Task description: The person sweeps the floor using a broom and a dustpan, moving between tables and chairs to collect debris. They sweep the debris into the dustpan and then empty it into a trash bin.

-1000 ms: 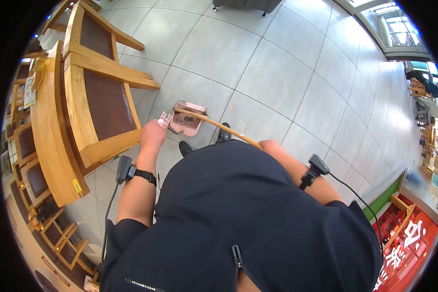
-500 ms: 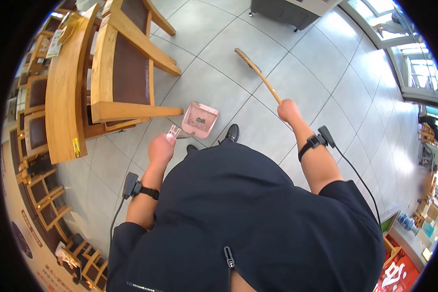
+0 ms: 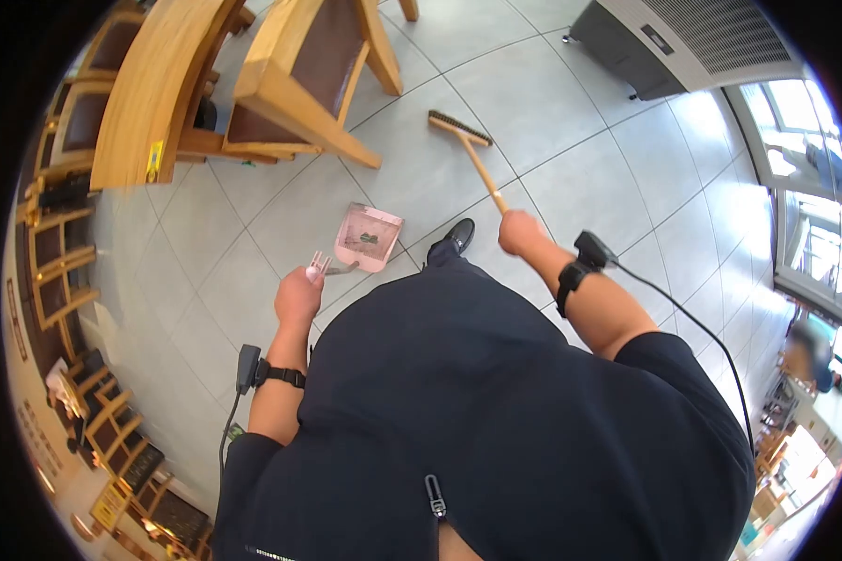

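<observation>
My left hand [image 3: 299, 297] is closed around the handle of a pink dustpan [image 3: 352, 256], whose pale pronged handle end sticks out above my thumb. The pan hangs low over the tiles, left of my shoe, with a small dark greenish clump [image 3: 369, 238] inside. In my right hand [image 3: 522, 232] is the wooden stick of a broom [image 3: 482, 172]. Its narrow head with dark bristles [image 3: 462, 127] reaches ahead of me, low over the floor and right of the nearest chair's legs.
A wooden chair [image 3: 295, 103] with a brown seat stands ahead on the left, beside a long wooden table [image 3: 131, 140]. At the far right is a grey floor unit on casters [image 3: 627, 56]. More chairs [image 3: 61, 252] line the left side. Grey tiles [image 3: 571, 187] cover the floor.
My view has turned and moved forward, and the chair and table sit higher in it. The broom head has swung left and rotated, showing its bristles sideways. Both hands keep their hold.
</observation>
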Available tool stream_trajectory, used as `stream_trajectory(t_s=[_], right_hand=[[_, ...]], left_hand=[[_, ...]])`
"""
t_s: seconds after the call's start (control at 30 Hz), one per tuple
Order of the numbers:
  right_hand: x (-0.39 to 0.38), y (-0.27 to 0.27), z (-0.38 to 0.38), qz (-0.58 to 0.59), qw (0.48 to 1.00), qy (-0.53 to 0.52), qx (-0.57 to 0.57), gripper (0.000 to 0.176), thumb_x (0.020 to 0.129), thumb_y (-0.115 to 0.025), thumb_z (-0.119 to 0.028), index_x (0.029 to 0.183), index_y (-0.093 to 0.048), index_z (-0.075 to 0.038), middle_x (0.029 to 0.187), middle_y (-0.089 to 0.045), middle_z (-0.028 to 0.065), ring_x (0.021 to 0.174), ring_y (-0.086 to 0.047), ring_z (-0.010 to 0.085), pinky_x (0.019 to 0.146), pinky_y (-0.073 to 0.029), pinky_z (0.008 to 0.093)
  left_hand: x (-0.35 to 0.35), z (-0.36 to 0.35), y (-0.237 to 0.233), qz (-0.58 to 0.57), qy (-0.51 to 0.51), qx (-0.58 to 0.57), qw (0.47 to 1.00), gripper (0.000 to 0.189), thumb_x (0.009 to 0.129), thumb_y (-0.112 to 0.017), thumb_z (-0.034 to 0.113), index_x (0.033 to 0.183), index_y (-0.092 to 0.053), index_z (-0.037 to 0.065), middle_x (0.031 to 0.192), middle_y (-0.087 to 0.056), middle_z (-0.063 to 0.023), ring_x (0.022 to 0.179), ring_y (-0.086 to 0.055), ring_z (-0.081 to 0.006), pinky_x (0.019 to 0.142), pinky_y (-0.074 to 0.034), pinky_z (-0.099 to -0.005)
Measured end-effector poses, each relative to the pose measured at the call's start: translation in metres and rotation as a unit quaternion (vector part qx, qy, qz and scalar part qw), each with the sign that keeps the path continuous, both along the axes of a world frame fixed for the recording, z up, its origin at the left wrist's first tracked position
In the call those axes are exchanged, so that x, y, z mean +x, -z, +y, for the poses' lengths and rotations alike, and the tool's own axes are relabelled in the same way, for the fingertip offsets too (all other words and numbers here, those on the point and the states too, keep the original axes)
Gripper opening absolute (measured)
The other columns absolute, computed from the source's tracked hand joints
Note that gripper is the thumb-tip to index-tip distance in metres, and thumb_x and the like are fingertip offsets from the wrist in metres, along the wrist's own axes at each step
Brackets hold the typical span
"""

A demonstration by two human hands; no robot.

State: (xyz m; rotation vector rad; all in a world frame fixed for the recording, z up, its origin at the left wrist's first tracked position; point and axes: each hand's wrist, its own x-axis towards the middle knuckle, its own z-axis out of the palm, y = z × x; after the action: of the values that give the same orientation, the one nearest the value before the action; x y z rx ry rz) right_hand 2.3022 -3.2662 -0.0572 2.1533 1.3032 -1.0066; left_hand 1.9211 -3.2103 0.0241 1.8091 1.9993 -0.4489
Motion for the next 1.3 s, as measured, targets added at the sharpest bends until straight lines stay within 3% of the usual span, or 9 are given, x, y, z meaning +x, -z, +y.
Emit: stream_trajectory(t_s=[0.17, 0.33, 0.53, 0.63, 0.87, 1.0, 1.13, 1.27, 1.3], right_hand=[[-0.063, -0.037, -0.066, 0.056, 0.998, -0.032, -0.012, 0.026, 0.082, -0.052, -0.019, 0.099, -0.061, -0.001, 0.098, -0.063, 0.0196, 0.093, -0.061, 0.0353, 0.077, -0.050, 0.0417], [-0.078, -0.055, -0.075, 0.126, 0.987, -0.101, -0.023, 0.028, 0.077, -0.049, -0.017, 0.093, -0.065, 0.000, 0.098, -0.062, 0.0222, 0.093, -0.060, 0.0368, 0.081, -0.048, 0.0425], [-0.094, -0.054, -0.111, 0.188, 0.966, -0.071, 0.165, 0.029, 0.076, -0.052, -0.024, 0.089, -0.065, -0.001, 0.088, -0.062, 0.0240, 0.086, -0.059, 0.0399, 0.078, -0.047, 0.0446], [-0.115, -0.068, -0.104, 0.194, 0.970, -0.032, 0.142, 0.029, 0.076, -0.052, -0.024, 0.088, -0.064, -0.001, 0.087, -0.062, 0.0238, 0.086, -0.059, 0.0403, 0.077, -0.047, 0.0444], [-0.161, -0.050, -0.073, 0.158, 0.963, -0.138, 0.171, 0.029, 0.077, -0.052, -0.025, 0.087, -0.064, -0.001, 0.085, -0.062, 0.0234, 0.083, -0.059, 0.0402, 0.075, -0.047, 0.0442], [-0.196, -0.070, -0.055, 0.187, 0.966, -0.085, 0.157, 0.027, 0.078, -0.053, -0.021, 0.085, -0.063, 0.002, 0.072, -0.061, 0.0222, 0.065, -0.060, 0.0338, 0.061, -0.047, 0.0420], [-0.231, -0.070, -0.022, 0.211, 0.968, -0.032, 0.132, 0.024, 0.079, -0.053, -0.017, 0.083, -0.062, 0.005, 0.063, -0.058, 0.0189, 0.051, -0.056, 0.0253, 0.050, -0.045, 0.0382], [-0.266, -0.062, 0.020, 0.198, 0.975, -0.037, 0.097, 0.025, 0.079, -0.051, -0.018, 0.085, -0.063, 0.004, 0.071, -0.061, 0.0223, 0.061, -0.060, 0.0315, 0.058, -0.048, 0.0414], [-0.272, -0.048, 0.033, 0.175, 0.964, -0.130, 0.151, 0.026, 0.079, -0.050, -0.018, 0.085, -0.064, 0.003, 0.076, -0.061, 0.0239, 0.068, -0.061, 0.0348, 0.064, -0.048, 0.0432]], left_hand=[[-0.033, -0.016, 0.011, -0.014, -0.022, -0.001, 1.000, 0.029, 0.079, -0.061, 0.034, 0.088, -0.061, 0.007, 0.089, -0.064, -0.0151, 0.084, -0.061, -0.0337, 0.069, -0.048, -0.0441], [-0.054, -0.026, 0.022, -0.058, -0.033, 0.027, 0.997, 0.029, 0.079, -0.060, 0.034, 0.090, -0.062, 0.008, 0.091, -0.064, -0.0145, 0.086, -0.062, -0.0330, 0.071, -0.049, -0.0437], [-0.128, -0.076, 0.016, -0.077, -0.103, 0.050, 0.990, 0.029, 0.080, -0.059, 0.035, 0.091, -0.064, 0.009, 0.092, -0.065, -0.0143, 0.085, -0.062, -0.0334, 0.071, -0.049, -0.0441], [-0.164, -0.107, 0.009, -0.090, -0.174, 0.079, 0.977, 0.031, 0.079, -0.059, 0.037, 0.089, -0.064, 0.009, 0.089, -0.064, -0.0160, 0.083, -0.061, -0.0345, 0.071, -0.049, -0.0446], [-0.264, -0.232, 0.045, -0.157, -0.343, 0.168, 0.911, 0.036, 0.076, -0.062, 0.038, 0.077, -0.064, 0.002, 0.078, -0.063, -0.0200, 0.077, -0.060, -0.0381, 0.066, -0.046, -0.0452], [-0.273, -0.281, 0.031, -0.162, -0.471, 0.214, 0.840, 0.035, 0.075, -0.063, 0.034, 0.074, -0.061, -0.001, 0.073, -0.061, -0.0209, 0.071, -0.060, -0.0379, 0.063, -0.045, -0.0431], [-0.272, -0.306, 0.024, -0.142, -0.507, 0.230, 0.818, 0.035, 0.075, -0.064, 0.033, 0.072, -0.060, -0.002, 0.071, -0.061, -0.0199, 0.068, -0.059, -0.0364, 0.062, -0.044, -0.0427], [-0.280, -0.319, 0.024, -0.089, -0.536, 0.239, 0.805, 0.033, 0.075, -0.064, 0.030, 0.072, -0.059, -0.002, 0.070, -0.061, -0.0188, 0.066, -0.059, -0.0341, 0.060, -0.044, -0.0423], [-0.283, -0.319, 0.018, -0.079, -0.544, 0.241, 0.800, 0.032, 0.075, -0.064, 0.030, 0.072, -0.059, -0.002, 0.070, -0.060, -0.0186, 0.065, -0.059, -0.0335, 0.060, -0.044, -0.0419]])
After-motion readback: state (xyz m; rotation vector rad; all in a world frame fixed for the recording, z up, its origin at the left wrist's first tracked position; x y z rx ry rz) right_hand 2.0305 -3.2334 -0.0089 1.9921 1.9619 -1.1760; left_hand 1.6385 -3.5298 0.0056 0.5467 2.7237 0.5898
